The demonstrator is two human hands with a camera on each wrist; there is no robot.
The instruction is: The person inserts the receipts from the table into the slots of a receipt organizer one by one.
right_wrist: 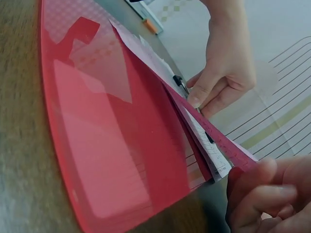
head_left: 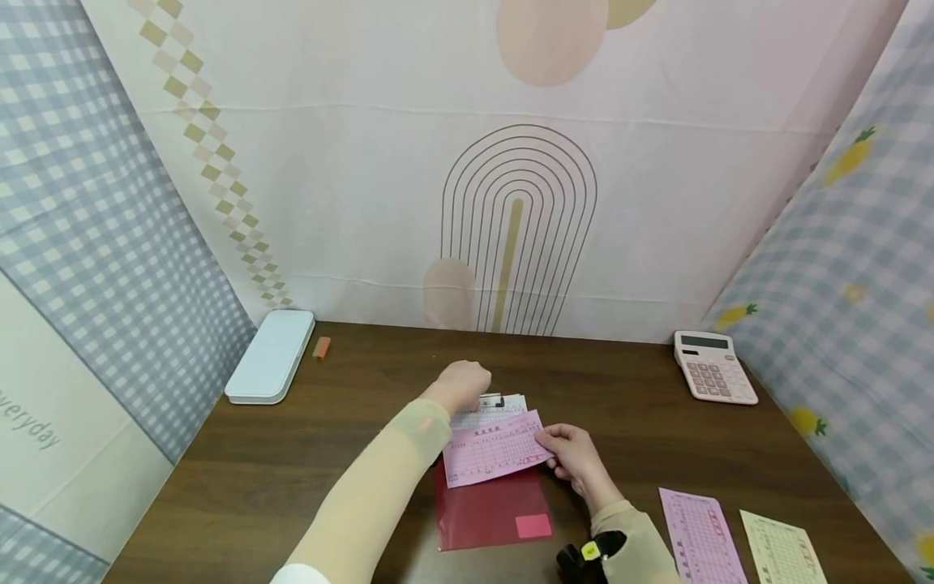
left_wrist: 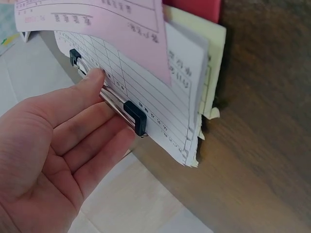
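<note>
A translucent red clipboard (head_left: 489,519) with a pink label lies on the table, stood over by both hands. At its top edge my left hand (head_left: 464,383) pinches the metal clip (left_wrist: 135,116) with black ends, thumb on its wire and fingers behind. Under the clip lie white printed slips (left_wrist: 182,104), and pale yellow sheets (left_wrist: 214,73) show beneath them. My right hand (head_left: 572,458) pinches the right edge of a pink printed slip (head_left: 489,450) between thumb and fingers. That slip slants over the white ones, its upper part overlapping them near the clip.
Another pink slip (head_left: 704,539) and a pale yellow slip (head_left: 784,547) lie at the front right. A calculator (head_left: 715,369) sits at the back right. At the back left are a pale flat case (head_left: 272,357) and a small orange-brown block (head_left: 322,348). Cloth walls (head_left: 350,203) enclose the table.
</note>
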